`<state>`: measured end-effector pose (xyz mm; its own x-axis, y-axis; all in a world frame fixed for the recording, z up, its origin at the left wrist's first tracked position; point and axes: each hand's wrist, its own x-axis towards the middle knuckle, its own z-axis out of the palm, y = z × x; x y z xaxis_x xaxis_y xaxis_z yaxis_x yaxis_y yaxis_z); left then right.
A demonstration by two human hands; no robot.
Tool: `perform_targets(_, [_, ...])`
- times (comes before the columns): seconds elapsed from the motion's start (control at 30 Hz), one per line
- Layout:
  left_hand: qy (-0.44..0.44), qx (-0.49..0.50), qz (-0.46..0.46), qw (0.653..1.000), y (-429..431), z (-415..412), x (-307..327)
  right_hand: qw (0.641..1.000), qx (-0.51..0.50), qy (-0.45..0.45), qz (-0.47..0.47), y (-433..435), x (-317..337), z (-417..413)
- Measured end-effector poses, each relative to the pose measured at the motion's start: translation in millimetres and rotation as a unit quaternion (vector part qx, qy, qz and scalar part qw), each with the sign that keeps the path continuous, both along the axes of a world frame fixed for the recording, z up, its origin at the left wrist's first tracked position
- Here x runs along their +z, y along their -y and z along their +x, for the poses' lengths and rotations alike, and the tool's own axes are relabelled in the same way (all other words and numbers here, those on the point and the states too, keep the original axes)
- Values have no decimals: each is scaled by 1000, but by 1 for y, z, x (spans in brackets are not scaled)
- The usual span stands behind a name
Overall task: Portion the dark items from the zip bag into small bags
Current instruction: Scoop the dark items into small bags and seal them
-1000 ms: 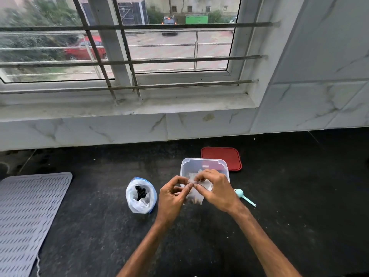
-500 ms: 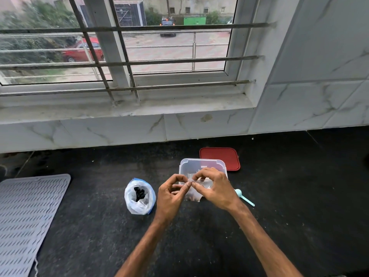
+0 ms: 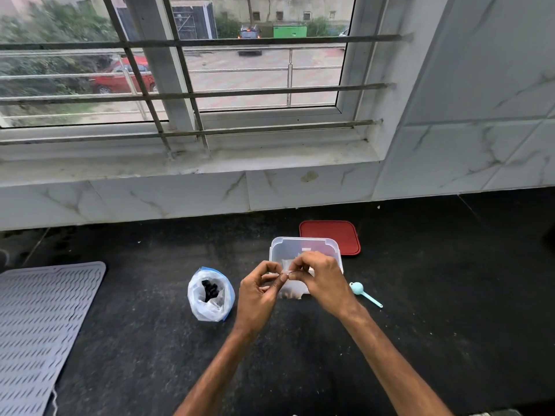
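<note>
A clear zip bag (image 3: 210, 294) with a blue edge stands open on the black counter, dark items visible inside. To its right, my left hand (image 3: 259, 291) and my right hand (image 3: 322, 279) pinch the top edge of a small clear bag (image 3: 290, 289) between fingertips, held just above the counter. Small brownish contents show at the bottom of that small bag. Behind my hands sits a clear plastic container (image 3: 303, 246) with pale bags inside, partly hidden by my fingers.
A red lid (image 3: 330, 237) lies behind the container. A light-blue scoop (image 3: 363, 292) rests right of my right hand. A grey ridged mat (image 3: 36, 325) covers the counter's left end. A marble wall and barred window rise behind the black counter (image 3: 450, 295).
Both hands have stayed pinched on the small bag's top edge, with fingertips shifting slightly along it. The zip bag and container have not moved.
</note>
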<state>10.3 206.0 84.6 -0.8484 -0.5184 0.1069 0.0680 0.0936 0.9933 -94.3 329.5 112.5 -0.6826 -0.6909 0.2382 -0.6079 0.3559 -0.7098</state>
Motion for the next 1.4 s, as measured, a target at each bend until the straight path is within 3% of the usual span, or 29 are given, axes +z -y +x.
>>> perform_targets(0.13, [-6, 26, 3, 1000, -4, -1, 0, 999, -33, -34, -9, 5, -5, 5])
perform_targets(0.33, [-9, 49, 25, 998, -1, -1, -2, 998, -30, 42, -23, -4, -1, -2])
perform_targets(0.6, [9, -7, -16, 1000, 2, -1, -1, 988, -100, -113, 30, -4, 8, -1])
perform_targets(0.8, [32, 14, -80, 996, 8, 1, -1, 999, -43, 6, 25, -12, 6, -6])
perform_targets(0.87, [38, 38, -65, 996, 9, 0, -4, 998, -53, 43, 17, -16, 3, -8])
perform_targets(1.07, [41, 31, -45, 998, 0, 5, -11, 984, -124, -97, 81, -15, -7, 3])
perform_targets(1.23, [15, -7, -123, 992, -3, 8, -6, 990, -72, -103, 60, -20, -7, 4])
perform_targets(1.4, [30, 36, -172, 984, -1, 5, -9, 990, -37, -115, 69, -24, -11, 1])
